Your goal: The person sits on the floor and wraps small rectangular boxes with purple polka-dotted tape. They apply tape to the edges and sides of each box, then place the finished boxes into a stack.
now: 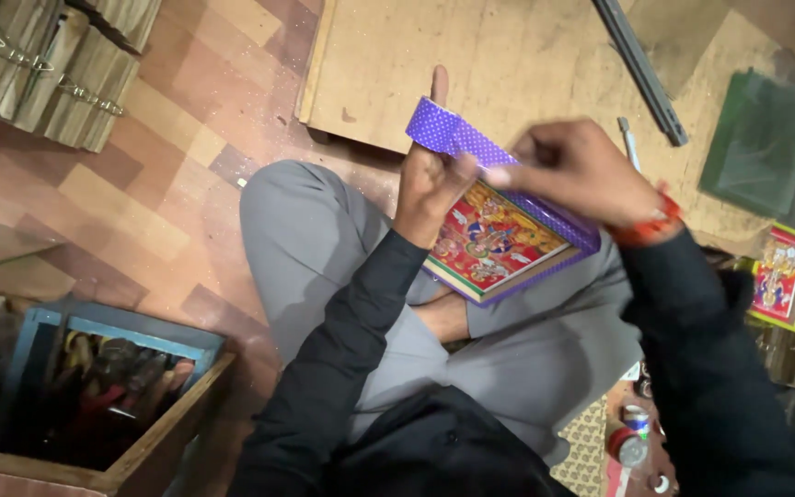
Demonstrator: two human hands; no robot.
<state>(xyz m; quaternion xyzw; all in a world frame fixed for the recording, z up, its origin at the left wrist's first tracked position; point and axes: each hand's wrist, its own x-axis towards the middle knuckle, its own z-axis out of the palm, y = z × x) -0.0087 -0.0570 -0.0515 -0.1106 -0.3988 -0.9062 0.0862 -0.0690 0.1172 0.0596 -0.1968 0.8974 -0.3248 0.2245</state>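
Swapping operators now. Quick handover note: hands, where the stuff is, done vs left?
Left hand: raised, a strip of purple dotted tape draped over it.
Right hand: fingers pinching the tape near the framed picture, blurred.
Picture rests on the lap, colourful side up.
Done: purple tape already runs along its far right edge.
Left: the strip in hand is not yet pressed down; other edges partly hidden, cannot tell.
Nearby: two more framed pictures to the right, wooden board ahead.

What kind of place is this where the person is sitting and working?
Probably a small picture-framing workshop, with work done on the floor. Signs: a wooden board as work surface, a glass pane, finished framed pictures nearby, and a wooden box of tools.
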